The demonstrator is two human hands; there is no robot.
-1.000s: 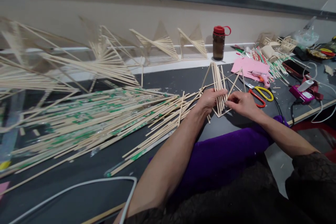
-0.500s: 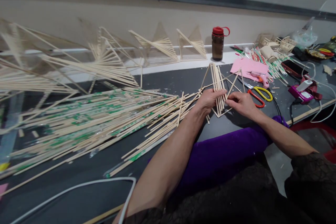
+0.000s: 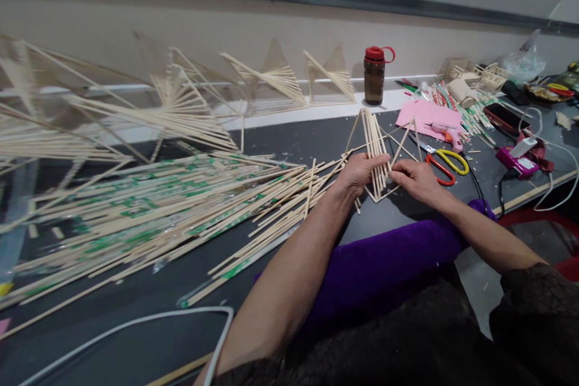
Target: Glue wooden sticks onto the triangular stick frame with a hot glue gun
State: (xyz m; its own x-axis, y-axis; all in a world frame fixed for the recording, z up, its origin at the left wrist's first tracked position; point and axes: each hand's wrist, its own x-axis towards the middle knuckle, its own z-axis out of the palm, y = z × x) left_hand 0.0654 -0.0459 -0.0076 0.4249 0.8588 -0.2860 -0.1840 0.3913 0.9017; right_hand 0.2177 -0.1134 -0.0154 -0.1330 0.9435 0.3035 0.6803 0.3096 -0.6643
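Both hands [image 3: 415, 181] hold a stick frame [image 3: 374, 139] (scissors [image 3: 438, 152] lie nearby).

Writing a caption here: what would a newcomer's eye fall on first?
The big pile of wooden sticks, spread across the left of the dark table. Then the purple cloth, below the left hand and right hand, both at a small stick frame. Beyond that frame stands a red-lidded bottle.

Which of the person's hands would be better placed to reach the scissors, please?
Probably the right hand: though also at the stick frame, it is close beside the scissors. The left hand is farther off, its thumb across the frame's sticks.
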